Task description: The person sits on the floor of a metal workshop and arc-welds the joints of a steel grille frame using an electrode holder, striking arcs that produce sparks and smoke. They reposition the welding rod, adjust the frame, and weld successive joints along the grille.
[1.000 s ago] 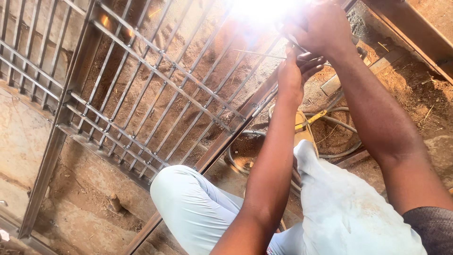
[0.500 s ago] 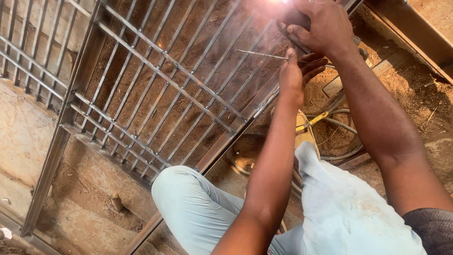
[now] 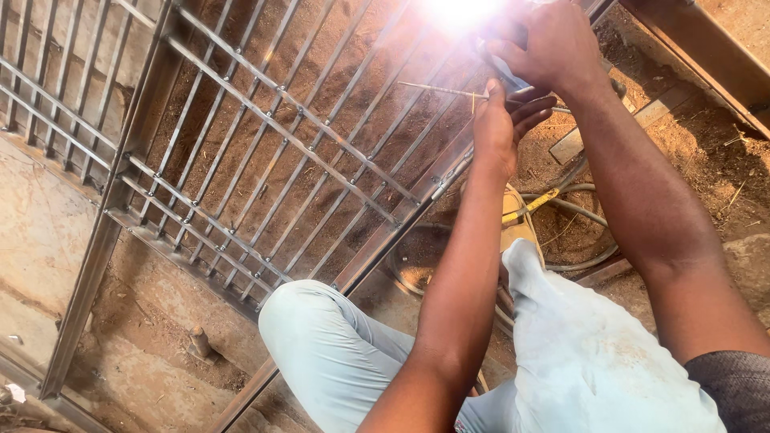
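- The welding rod (image 3: 437,88), one thin stick, lies at 9 o'clock of both hands, its tip pointing at 9 o'clock over the metal grille (image 3: 265,160).
- The right hand (image 3: 553,48) is clenched round the electrode holder (image 3: 513,80), at 12 o'clock of the left hand (image 3: 497,132).
- The left hand is closed under the holder, touching it; its grip is partly hidden.
- A bright arc glare (image 3: 461,12) sits at 11 o'clock of the right hand.
- One grille, two hands, two bent knees in pale trousers (image 3: 337,353).
- Cables (image 3: 561,208) coil on the dirt floor (image 3: 706,160) at 5 o'clock of the hands.
- The grille's frame edge (image 3: 401,224) runs diagonally just below the hands; bare ground lies at 7 o'clock.
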